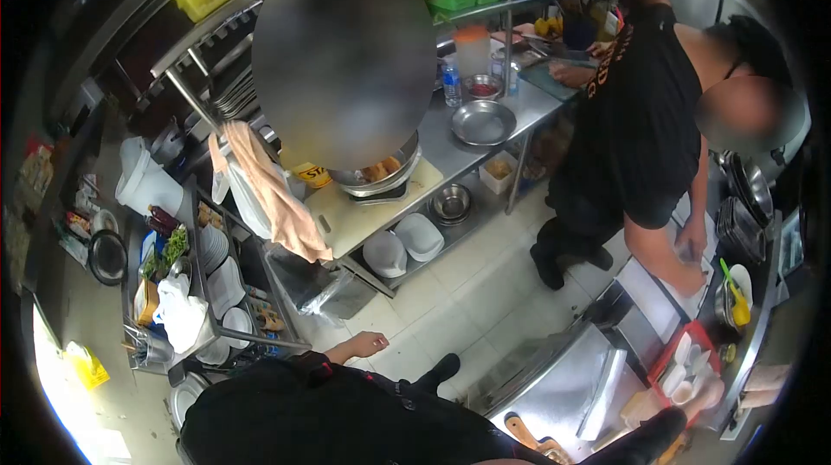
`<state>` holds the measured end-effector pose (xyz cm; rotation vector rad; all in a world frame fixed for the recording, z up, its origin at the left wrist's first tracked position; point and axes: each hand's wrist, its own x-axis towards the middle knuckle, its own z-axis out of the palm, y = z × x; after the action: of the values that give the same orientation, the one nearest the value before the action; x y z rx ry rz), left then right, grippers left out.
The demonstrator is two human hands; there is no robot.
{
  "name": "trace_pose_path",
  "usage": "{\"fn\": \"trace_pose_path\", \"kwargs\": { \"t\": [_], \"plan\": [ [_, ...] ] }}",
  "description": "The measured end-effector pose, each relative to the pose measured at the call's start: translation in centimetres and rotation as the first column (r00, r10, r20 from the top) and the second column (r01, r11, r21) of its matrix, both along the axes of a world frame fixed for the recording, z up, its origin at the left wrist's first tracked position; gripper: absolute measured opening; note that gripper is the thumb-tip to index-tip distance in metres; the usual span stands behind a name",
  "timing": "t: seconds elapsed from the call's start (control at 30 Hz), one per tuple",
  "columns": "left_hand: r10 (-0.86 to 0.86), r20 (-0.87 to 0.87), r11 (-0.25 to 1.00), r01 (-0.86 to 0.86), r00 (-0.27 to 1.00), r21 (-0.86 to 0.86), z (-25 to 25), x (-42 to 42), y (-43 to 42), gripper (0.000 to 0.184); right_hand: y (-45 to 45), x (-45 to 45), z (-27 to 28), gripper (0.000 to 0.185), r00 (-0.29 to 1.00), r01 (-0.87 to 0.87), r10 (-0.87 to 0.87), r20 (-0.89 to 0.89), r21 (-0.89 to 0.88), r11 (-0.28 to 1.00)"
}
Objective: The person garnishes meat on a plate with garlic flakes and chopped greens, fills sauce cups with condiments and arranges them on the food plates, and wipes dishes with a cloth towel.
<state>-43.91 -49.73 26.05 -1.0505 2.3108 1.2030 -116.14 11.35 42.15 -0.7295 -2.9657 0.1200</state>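
Observation:
My left hand (370, 344) hangs low beside my dark clothing, above the tiled floor. Its fingers are loosely bent and nothing shows in them. At the lower right, my right arm in a black sleeve (645, 437) stretches over the counter. My right hand (706, 394) is at the near corner of a red basket (655, 371). White cups and spoon-like pieces (684, 370) lie in that basket. The fingers of this hand are too small and blurred to make out, so any grip is unclear. Close to that arm lies a wooden-handled tool (521, 430) on the steel counter (541, 387).
A co-worker in black (632, 110) leans over the right counter, both hands on a white surface. Another person's hand (571, 75) is at a green board (545, 80). A steel table (511, 110) holds a metal bowl (483, 123). Shelves (286, 344) with plates stand left.

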Motion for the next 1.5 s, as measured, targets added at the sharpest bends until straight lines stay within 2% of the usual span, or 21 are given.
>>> {"fn": "trace_pose_path", "kwargs": {
  "t": [0.1,0.17,0.23,0.4,0.47,0.53,0.6,0.67,0.7,0.73,0.8,0.87,0.93,1.0,1.03,1.1,1.17,1.27,1.37,1.43,1.5],
  "plan": [
    [-0.018,-0.020,1.000,0.019,1.000,0.022,1.0,0.9,0.8,0.025,-5.1,6.0,2.4,0.029,0.876,-0.238,0.205,-0.436,-0.020,0.971],
    [-0.036,0.000,0.999,0.036,0.999,0.010,-0.3,2.7,0.7,0.026,-10.8,11.9,3.2,0.028,0.722,-0.471,0.364,-0.588,-0.032,0.882],
    [-0.062,0.065,0.998,0.063,0.996,-0.011,-0.8,3.4,0.4,0.027,-17.2,18.9,3.1,0.027,0.635,-0.647,0.470,-0.613,-0.091,0.757],
    [0.117,-0.154,0.979,-0.088,0.981,0.181,0.8,2.5,-0.2,0.035,-30.5,34.8,0.9,0.025,0.579,-0.815,0.693,-0.430,-0.344,0.467],
    [0.306,-0.171,0.820,-0.168,0.936,0.547,0.3,1.8,-0.2,0.042,-34.8,40.3,-0.1,0.025,0.513,-0.826,0.789,-0.336,-0.443,0.348],
    [0.440,-0.150,0.612,-0.173,0.886,0.771,3.6,2.3,0.0,0.054,-40.3,47.1,-1.0,0.024,0.394,-0.816,0.885,-0.249,-0.538,0.212],
    [0.645,0.057,0.217,-0.255,0.762,0.942,6.1,4.5,-0.4,0.063,-47.0,56.2,-1.4,0.024,0.219,-0.794,0.962,-0.163,-0.603,0.079],
    [0.790,0.226,-0.085,-0.263,0.570,0.961,9.2,9.2,-1.5,0.063,-53.8,66.8,-1.2,0.023,-0.107,-0.932,0.983,-0.151,-0.329,-0.152],
    [0.842,0.255,-0.162,-0.227,0.475,0.960,9.8,12.0,-2.6,0.062,-56.5,72.4,2.0,0.021,-0.134,-0.865,0.980,-0.148,-0.464,-0.189],
    [0.881,0.284,-0.233,-0.177,0.378,0.956,10.3,14.8,-3.8,0.062,-58.3,75.7,2.3,0.020,-0.241,-0.844,0.954,-0.179,-0.448,-0.297],
    [0.950,0.244,-0.242,-0.037,0.196,0.970,10.1,21.0,-5.5,0.058,-61.4,81.2,-0.5,0.023,-0.457,-0.754,0.869,-0.188,-0.436,-0.491],
    [0.992,0.128,-0.128,-0.039,0.014,0.991,10.7,26.0,-7.0,0.051,-63.2,85.8,-0.6,0.022,-0.625,-0.567,0.614,-0.481,-0.261,-0.782],
    [0.997,0.075,-0.075,0.001,-0.020,0.997,11.3,30.8,-7.8,0.044,-64.7,88.3,2.2,0.025,-0.629,-0.512,0.641,-0.440,-0.385,-0.768],
    [0.992,0.105,-0.112,-0.105,-0.065,0.988,14.7,33.9,-7.7,0.045,-68.6,87.2,3.6,0.032,-0.504,-0.699,0.698,-0.509,-0.235,-0.676],
    [0.990,0.109,-0.122,-0.156,-0.089,0.980,15.5,35.1,-8.0,0.046,-70.7,85.3,5.5,0.036,-0.431,-0.775,0.783,-0.449,-0.260,-0.576],
    [0.994,0.074,-0.088,-0.184,-0.080,0.979,15.4,36.9,-8.1,0.049,-75.1,81.1,2.5,0.048,-0.126,-0.951,0.760,-0.638,-0.141,-0.276],
    [0.991,0.086,-0.104,-0.198,-0.100,0.975,15.2,37.2,-8.1,0.050,-78.4,76.6,1.8,0.055,0.184,-0.954,0.904,-0.387,-0.292,0.069],
    [0.988,0.115,-0.135,-0.229,-0.100,0.964,14.1,35.6,-7.9,0.048,-78.8,74.6,2.8,0.054,0.372,-0.895,0.880,-0.295,-0.365,0.256],
    [0.996,0.080,-0.086,-0.228,-0.032,0.970,12.0,34.5,-8.8,0.054,-78.7,72.7,1.5,0.050,0.425,-0.819,0.886,-0.188,-0.497,0.287],
    [0.998,0.060,-0.051,-0.221,0.035,0.974,11.7,33.3,-9.5,0.054,-78.4,71.4,0.0,0.044,0.432,-0.858,0.862,-0.265,-0.416,0.302],
    [0.996,0.051,-0.033,-0.239,0.068,0.970,12.3,31.7,-10.2,0.055,-76.5,71.2,1.0,0.043,0.336,-0.898,0.866,-0.371,-0.404,0.175]
  ]
}}
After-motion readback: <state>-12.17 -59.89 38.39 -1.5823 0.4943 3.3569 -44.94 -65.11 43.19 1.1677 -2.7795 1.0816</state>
